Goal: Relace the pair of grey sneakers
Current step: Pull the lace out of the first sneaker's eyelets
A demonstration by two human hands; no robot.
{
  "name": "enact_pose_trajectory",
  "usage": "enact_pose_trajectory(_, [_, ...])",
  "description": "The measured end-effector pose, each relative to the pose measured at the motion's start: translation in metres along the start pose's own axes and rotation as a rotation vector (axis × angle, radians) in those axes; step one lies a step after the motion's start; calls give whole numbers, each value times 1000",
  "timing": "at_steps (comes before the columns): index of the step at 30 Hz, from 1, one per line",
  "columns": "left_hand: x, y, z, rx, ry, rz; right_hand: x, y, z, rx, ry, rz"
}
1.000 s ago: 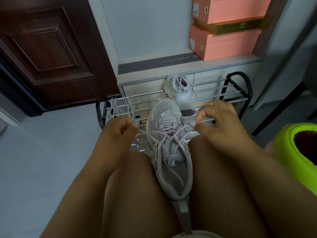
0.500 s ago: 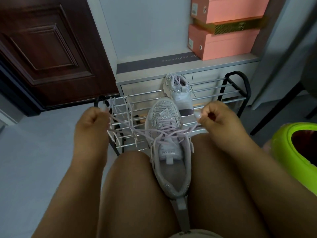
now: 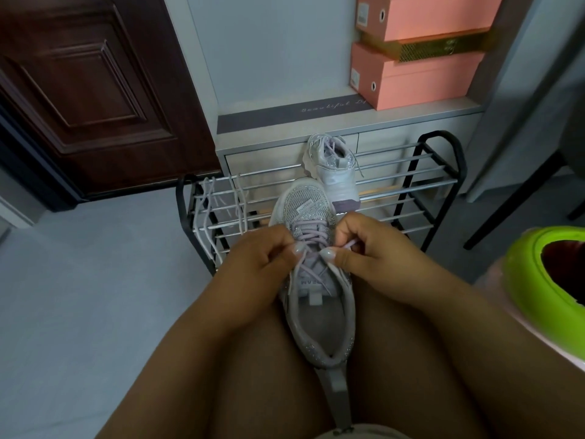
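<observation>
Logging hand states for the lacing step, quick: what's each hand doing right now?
Left hand: closed, pinching the lilac lace over the grey sneaker on the lap.
Right hand: closed, pinching the other lace end.

Both hands are held close together in front of the knees. The left hand (image 3: 262, 261) is curled, with thumb and fingers pinched on a lace (image 3: 303, 260). The right hand (image 3: 368, 248) is curled too, and a lace end is pinched between its thumb and finger. Both forearms are stretched forward over the bare thighs.
</observation>
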State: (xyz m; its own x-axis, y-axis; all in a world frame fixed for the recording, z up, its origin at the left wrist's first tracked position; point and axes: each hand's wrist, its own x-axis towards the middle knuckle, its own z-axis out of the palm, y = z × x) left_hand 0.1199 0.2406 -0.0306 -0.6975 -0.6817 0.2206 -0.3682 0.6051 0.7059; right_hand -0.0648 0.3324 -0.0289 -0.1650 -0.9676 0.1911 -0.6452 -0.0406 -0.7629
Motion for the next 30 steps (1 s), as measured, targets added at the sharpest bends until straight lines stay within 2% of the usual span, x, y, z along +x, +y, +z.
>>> enact_pose_trajectory(2, [0,-1,-2,-33,8,8,0,1,0,-12,12,-10])
enact_pose_trajectory(5, [-2,-3,-4,70,15,-4,0,0,-1,-88,63,-48])
enact_pose_trajectory(9, [0,-1,-12,200,127,-67,0,0,-2,-176,120,-115])
enact_pose_trajectory(11, [2,-2,-19,201,236,-99,1,2,-4,-119,205,-72])
enact_pose_trajectory(14, [2,-4,-29,166,367,-131,4,7,-18,42,450,71])
enact_pose_trajectory(16, [1,-6,-30,159,434,-150,5,9,-31,193,521,125])
enact_pose_trajectory(18, [2,-6,-31,146,506,-189,2,5,-35,264,432,85])
enact_pose_trajectory(22, [9,-10,-54,78,750,-286,-3,-5,-19,140,181,8])
enact_pose_trajectory(23, [10,-10,-61,76,739,-267,-3,-7,-15,114,151,9])
enact_pose_trajectory(24, [11,-9,-65,79,661,-247,-2,-8,-12,96,125,10])
enact_pose_trajectory(27, [10,0,-56,-3,246,-247,1,-11,-4,56,35,0])
enact_pose_trajectory(28, [8,2,-49,-11,154,-228,2,-11,-2,42,19,4])
enact_pose_trajectory(30, [7,0,-34,38,98,-155,1,-11,0,38,14,9])
